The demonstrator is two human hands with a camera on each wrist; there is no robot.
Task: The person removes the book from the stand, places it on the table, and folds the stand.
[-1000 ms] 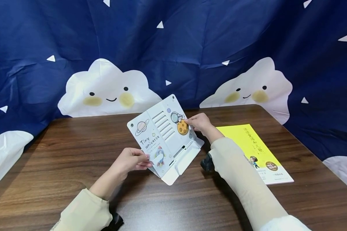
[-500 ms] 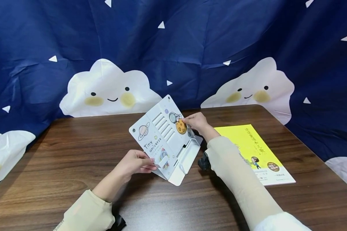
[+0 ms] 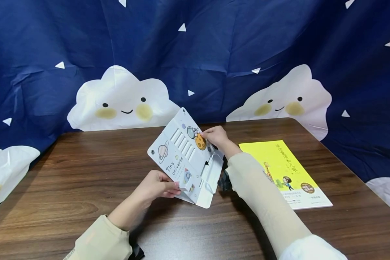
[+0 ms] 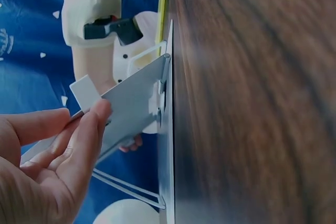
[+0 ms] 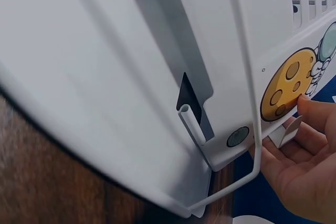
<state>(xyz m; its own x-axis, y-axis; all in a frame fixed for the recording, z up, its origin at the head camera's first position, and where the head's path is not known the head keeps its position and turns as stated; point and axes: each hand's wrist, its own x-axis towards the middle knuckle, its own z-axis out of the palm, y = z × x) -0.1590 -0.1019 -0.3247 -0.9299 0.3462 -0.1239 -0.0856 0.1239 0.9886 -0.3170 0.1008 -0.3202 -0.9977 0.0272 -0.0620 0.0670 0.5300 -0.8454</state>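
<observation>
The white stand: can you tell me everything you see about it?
The white stand looks smooth and hard, maybe painted metal. Its panel, tilted up from a base on the wooden table, has slots, a dark dot at each top corner and the words "Tiny universe". Its pictures include a ringed planet and an astronaut by an orange planet. Wire arms and hinges show near its base. The left hand pinches one side edge, the right hand the other.

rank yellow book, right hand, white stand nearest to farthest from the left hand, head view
1. White stand: pinched by the left hand
2. Right hand: across the stand, rightward
3. Yellow book: farther right, on the table
</observation>
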